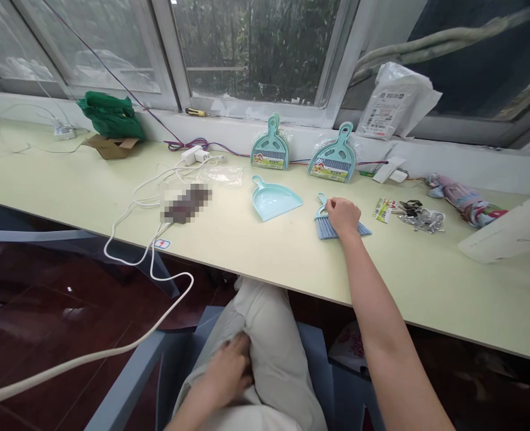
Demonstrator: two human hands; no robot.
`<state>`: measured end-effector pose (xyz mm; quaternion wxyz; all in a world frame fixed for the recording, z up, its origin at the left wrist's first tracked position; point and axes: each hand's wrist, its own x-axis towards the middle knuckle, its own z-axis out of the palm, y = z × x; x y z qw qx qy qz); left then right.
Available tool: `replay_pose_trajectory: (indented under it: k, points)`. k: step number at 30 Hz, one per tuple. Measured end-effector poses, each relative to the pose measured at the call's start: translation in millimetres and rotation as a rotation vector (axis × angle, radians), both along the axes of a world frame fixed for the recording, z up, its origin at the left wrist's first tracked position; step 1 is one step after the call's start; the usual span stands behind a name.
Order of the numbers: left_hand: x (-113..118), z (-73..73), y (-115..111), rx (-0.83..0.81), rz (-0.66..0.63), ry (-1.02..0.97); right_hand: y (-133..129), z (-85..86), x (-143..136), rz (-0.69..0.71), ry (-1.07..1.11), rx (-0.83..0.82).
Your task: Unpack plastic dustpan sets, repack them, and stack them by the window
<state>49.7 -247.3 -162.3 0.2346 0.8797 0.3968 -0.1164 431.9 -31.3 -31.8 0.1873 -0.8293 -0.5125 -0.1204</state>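
Note:
My right hand [343,216] is closed on a small hand brush [325,230] with a light blue-green handle and grey-blue bristles, which lies on the table. The top of the handle shows to the left of my fingers, and bristles stick out on both sides of the hand. Left of the brush, a matching dustpan [276,200] rests on the tabletop, apart from my hands. My left hand [231,368] lies low on my lap against my light trousers; its fingers are blurred and partly hidden.
Two packaged dustpan sets [270,146] lean at the wall. On the right are keys [411,209], a folded umbrella [465,197] and a white cup [507,233]. A white cable [125,263] loops over the table edge at left, near a cardboard box [110,146].

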Motion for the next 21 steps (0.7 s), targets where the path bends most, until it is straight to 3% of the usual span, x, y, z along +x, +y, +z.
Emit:
replay_pose_trajectory:
  k: [3, 4, 8, 11, 13, 17, 21]
  points:
    - [-15, -4.6, 30, 0.215, 0.255, 0.044, -1, -2.4, 3, 0.004, -0.009, 0.021]
    - [-21, -10.3, 40, 0.21, 0.306, 0.055, -1, -3.6, 4, 0.01, -0.014, 0.033]
    - [-47, -42.9, 59, -0.162, 0.325, 0.018, 2, -9.3, 9, 0.042, -0.031, 0.053]
    - [-65, -51.7, 59, -0.307, 0.313, -0.119, 4, -11.4, 11, 0.031, -0.053, 0.028]
    - [-73, -44.0, 57, -0.358, 0.299, -0.194, 5, -11.8, 11, 0.033, -0.07, 0.01]
    - [-73, -14.0, 56, -0.482, 0.2, -0.256, 4, -12.5, 11, 0.049, -0.078, -0.019]
    - [-55, -1.1, 45, -0.396, 0.14, -0.208, 4, -12.9, 11, 0.041, -0.067, -0.014]
